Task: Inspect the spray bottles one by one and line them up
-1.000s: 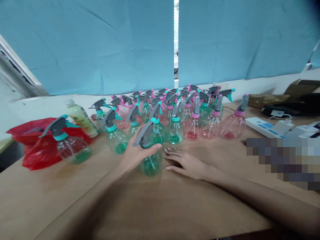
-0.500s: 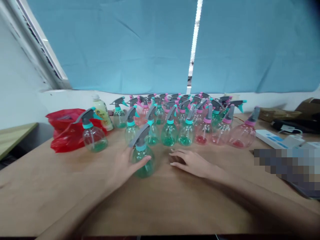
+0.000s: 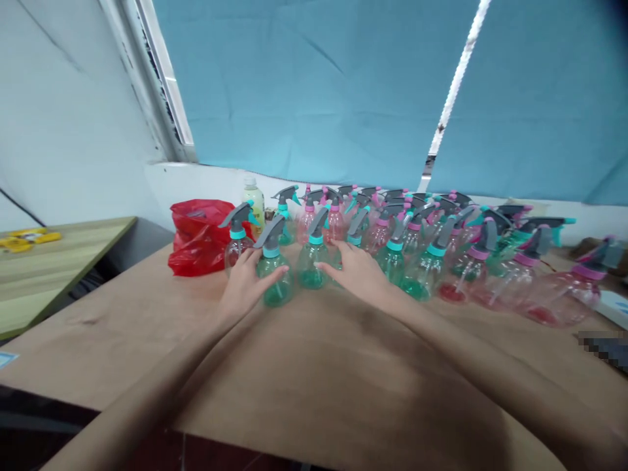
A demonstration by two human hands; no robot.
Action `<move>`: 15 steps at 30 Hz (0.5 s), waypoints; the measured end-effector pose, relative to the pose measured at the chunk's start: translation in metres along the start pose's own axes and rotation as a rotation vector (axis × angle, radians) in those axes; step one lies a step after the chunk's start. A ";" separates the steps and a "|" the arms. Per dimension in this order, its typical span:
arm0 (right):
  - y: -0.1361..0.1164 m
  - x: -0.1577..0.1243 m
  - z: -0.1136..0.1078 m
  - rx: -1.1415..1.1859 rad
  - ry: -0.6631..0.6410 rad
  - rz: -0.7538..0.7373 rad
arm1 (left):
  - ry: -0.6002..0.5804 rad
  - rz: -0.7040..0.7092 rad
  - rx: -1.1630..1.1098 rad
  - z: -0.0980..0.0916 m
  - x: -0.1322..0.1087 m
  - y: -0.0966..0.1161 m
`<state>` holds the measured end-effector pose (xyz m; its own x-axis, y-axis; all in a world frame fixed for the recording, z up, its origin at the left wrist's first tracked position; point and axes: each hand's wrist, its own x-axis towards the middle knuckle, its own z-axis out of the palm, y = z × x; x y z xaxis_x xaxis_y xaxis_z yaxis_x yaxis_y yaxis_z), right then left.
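My left hand (image 3: 248, 281) is closed around the left side of a clear green spray bottle (image 3: 277, 288) with a grey trigger head and a teal collar. Its thumb lies across the front of the bottle; its fingertips are partly hidden. Just to the right stands another green spray bottle (image 3: 313, 265), upright on the table. My right hand (image 3: 360, 271) is beside that second bottle with thumb and fingers spread, and I cannot tell whether the thumb touches it. Behind my left hand, a further green spray bottle (image 3: 237, 245) is partly covered.
Many green and pink spray bottles (image 3: 424, 271) stand in rows across the back and right of the wooden table (image 3: 314, 373). A red plastic bag (image 3: 199, 239) and a pale yellow bottle (image 3: 253, 199) are at the back left. Yellow objects (image 3: 29, 239) lie on a side table.
The view has turned left. My left hand and its spray bottle have moved back toward the rows. My right hand has moved forward to the bottles, its fingers spread wider.
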<state>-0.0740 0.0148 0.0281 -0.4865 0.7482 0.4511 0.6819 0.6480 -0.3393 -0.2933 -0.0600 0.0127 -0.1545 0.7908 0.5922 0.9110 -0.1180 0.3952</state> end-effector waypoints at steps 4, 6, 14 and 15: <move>-0.007 0.014 0.006 -0.010 -0.028 0.079 | 0.024 -0.028 0.001 0.007 0.010 -0.004; -0.010 0.020 0.009 -0.017 -0.060 0.114 | 0.026 -0.047 0.004 0.009 0.013 -0.004; -0.012 0.033 0.026 0.016 -0.112 0.159 | 0.031 -0.166 0.141 0.016 0.022 -0.002; -0.013 0.034 0.027 0.018 -0.107 0.164 | 0.031 -0.163 0.156 0.017 0.023 -0.002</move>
<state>-0.1142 0.0360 0.0251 -0.4255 0.8541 0.2990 0.7473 0.5180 -0.4161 -0.2923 -0.0311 0.0132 -0.3140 0.7729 0.5513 0.9207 0.1061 0.3757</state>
